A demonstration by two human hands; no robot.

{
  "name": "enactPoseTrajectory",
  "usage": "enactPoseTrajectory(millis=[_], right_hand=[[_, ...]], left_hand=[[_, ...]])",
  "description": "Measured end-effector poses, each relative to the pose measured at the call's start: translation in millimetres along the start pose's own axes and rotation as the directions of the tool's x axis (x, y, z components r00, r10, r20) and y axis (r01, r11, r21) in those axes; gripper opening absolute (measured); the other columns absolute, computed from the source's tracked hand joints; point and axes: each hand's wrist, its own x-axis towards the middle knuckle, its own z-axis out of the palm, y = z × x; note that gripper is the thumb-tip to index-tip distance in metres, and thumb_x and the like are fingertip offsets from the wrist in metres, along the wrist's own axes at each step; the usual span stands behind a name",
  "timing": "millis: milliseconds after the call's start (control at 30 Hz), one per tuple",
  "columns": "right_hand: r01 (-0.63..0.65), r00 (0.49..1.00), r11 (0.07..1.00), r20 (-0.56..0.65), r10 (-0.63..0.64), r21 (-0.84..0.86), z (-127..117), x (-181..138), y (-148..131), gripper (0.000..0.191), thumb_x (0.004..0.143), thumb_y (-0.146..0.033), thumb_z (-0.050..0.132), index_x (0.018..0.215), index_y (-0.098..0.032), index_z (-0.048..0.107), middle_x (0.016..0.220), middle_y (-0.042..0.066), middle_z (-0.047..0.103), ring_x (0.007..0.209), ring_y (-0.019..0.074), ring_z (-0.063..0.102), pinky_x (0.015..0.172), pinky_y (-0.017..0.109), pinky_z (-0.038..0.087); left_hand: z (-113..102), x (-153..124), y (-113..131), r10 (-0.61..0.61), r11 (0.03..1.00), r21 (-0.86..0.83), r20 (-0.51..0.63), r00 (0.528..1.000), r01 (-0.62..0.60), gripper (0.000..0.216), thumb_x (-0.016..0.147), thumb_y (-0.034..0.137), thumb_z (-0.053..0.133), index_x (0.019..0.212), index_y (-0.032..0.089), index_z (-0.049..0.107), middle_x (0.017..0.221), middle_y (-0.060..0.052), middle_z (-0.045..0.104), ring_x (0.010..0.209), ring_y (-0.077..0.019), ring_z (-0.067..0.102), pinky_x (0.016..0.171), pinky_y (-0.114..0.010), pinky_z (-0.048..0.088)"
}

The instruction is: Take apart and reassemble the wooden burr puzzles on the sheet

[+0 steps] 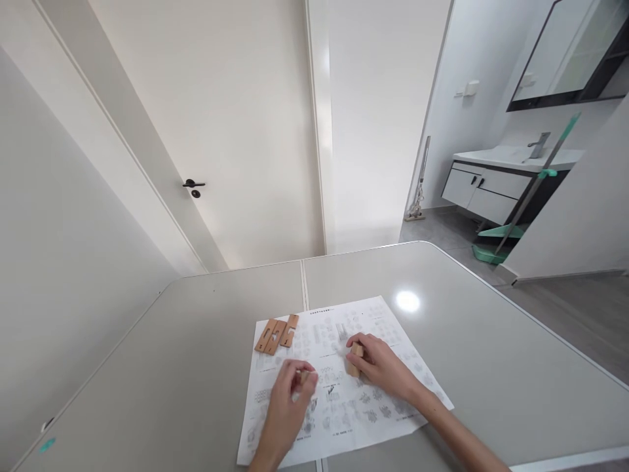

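My left hand (291, 395) is closed in a pinch over the printed sheet, with a bit of a light wooden piece (305, 376) showing between thumb and fingertips. Most of that piece is hidden by the fingers. To its right, my right hand (376, 360) grips a wooden block piece (354, 371) between thumb and fingers, just above or on the paper; contact is hard to tell. Beneath both hands lies a white paper sheet (339, 419) printed with small grey diagrams. On its upper left corner rest flat notched wooden pieces (269, 337), side by side, beyond my left hand.
The sheet lies on a grey table (196, 367) with a seam down its middle. Past the far edge stands a white door (246, 118) with a black handle (193, 185). At right are a sink cabinet (491, 187), a mop (420, 190) and a green dustpan (489, 254).
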Motion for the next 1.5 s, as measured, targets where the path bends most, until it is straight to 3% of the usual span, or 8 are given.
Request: enactPoseTrajectory(millis=[133,367,467,600,767,933,1167,1500], right_hand=[[-0.031,0.997,0.997,-0.063,0.036,0.070,-3,-11,-12,0.038,0.093,-0.062,0.054,0.094,-0.025,0.063,0.080,0.001,0.062,0.063,0.0186,0.052,0.058,0.029,0.043],[-0.040,0.981,0.936,-0.162,0.103,0.350,8,-48,-32,0.046,0.093,-0.068,0.054,0.080,-0.023,0.057,0.067,-0.004,0.046,0.061,0.0151,0.040,0.057,0.026,0.035],[-0.110,0.984,0.830,-0.059,0.170,0.547,17,-62,-36,0.045,0.090,-0.068,0.059,0.083,-0.023,0.057,0.063,-0.007,0.036,0.055,0.0118,0.031,0.050,0.024,0.027],[-0.133,0.990,0.742,0.055,0.129,0.657,24,-77,-42,0.044,0.091,-0.066,0.061,0.097,-0.022,0.061,0.065,-0.006,0.046,0.055,0.0110,0.035,0.053,0.025,0.032],[-0.152,0.988,0.744,0.125,0.093,0.651,18,-95,-49,0.050,0.092,-0.062,0.063,0.121,-0.021,0.062,0.070,-0.005,0.058,0.060,0.0120,0.048,0.065,0.027,0.041],[-0.044,0.999,0.736,0.046,0.018,0.675,19,-96,-49,0.050,0.091,-0.069,0.059,0.102,-0.020,0.063,0.079,0.002,0.067,0.062,0.0168,0.059,0.065,0.032,0.049],[0.046,0.990,0.908,-0.143,0.015,0.416,30,-86,-35,0.050,0.096,-0.067,0.051,0.094,-0.021,0.069,0.077,0.001,0.062,0.061,0.0146,0.051,0.058,0.027,0.041],[-0.002,0.996,0.834,-0.074,0.052,0.552,26,-75,-36,0.046,0.089,-0.066,0.064,0.103,-0.022,0.066,0.074,0.001,0.065,0.070,0.0194,0.062,0.072,0.032,0.052]], left_hand=[[13,-8,5,-0.232,0.858,-0.408,0.232,0.945,0.311,0.061,0.088,0.081,0.044,0.079,0.021,0.054,0.049,0.010,0.030,0.045,-0.0077,0.016,0.045,-0.022,0.015],[18,-24,20,-0.124,0.626,-0.682,0.392,0.912,0.378,0.050,0.088,0.057,0.070,0.118,0.017,0.064,0.087,0.000,0.050,0.061,-0.0078,0.037,0.058,-0.023,0.030],[17,-34,28,-0.032,0.716,-0.626,0.414,0.910,0.310,0.051,0.089,0.048,0.074,0.128,0.018,0.060,0.095,-0.003,0.054,0.071,-0.0112,0.046,0.065,-0.027,0.035],[20,-44,37,0.036,0.882,-0.442,0.414,0.909,0.166,0.056,0.094,0.053,0.066,0.136,0.019,0.053,0.095,-0.005,0.062,0.073,-0.0139,0.052,0.069,-0.029,0.038],[25,-48,41,0.054,0.904,-0.412,0.376,0.925,0.115,0.059,0.090,0.062,0.065,0.127,0.017,0.057,0.101,-0.010,0.067,0.070,-0.0148,0.058,0.062,-0.028,0.040],[28,-51,48,0.111,0.927,-0.369,0.427,0.897,0.061,0.054,0.092,0.061,0.063,0.122,0.016,0.061,0.099,-0.010,0.069,0.073,-0.0180,0.067,0.062,-0.028,0.046],[29,-47,53,0.138,0.960,-0.281,0.444,0.885,-0.009,0.048,0.097,0.053,0.059,0.128,0.016,0.058,0.097,-0.010,0.072,0.071,-0.0178,0.068,0.065,-0.028,0.047],[29,-30,43,0.095,0.945,-0.325,0.360,0.928,0.030,0.056,0.093,0.055,0.063,0.134,0.018,0.051,0.090,-0.007,0.074,0.065,-0.0165,0.064,0.064,-0.029,0.046]])
